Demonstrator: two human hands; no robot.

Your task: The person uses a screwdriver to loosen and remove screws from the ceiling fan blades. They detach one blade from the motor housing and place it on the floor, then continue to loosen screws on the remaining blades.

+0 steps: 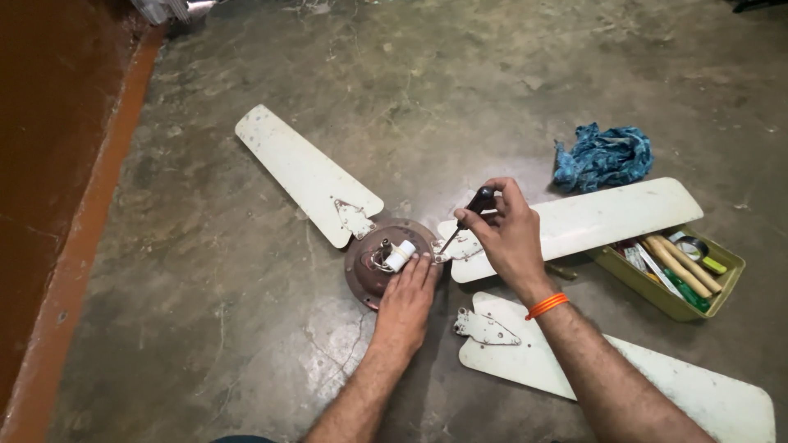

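Ceiling fan motor hub [379,264], heavy, rigid: your left hand [406,302] is pressing flat on it; right hand [507,234] is gripping a screwdriver [468,215] beside it.

I see a round, dark brown metal fan motor housing [367,267] with a small white plastic cylinder [400,255] on top. The three long metal fan blades [304,172] are cream, speckled with grime, and have pale grey brackets. The screwdriver [469,215] in my right hand [509,238] has a black handle. A thin orange band [547,305] circles that wrist. The crumpled cloth rag [603,156] is blue-teal. The rectangular tool tray [648,287] is olive green. The concrete floor [460,82] is mottled grey-green, and its edge strip [90,246] reddish orange.
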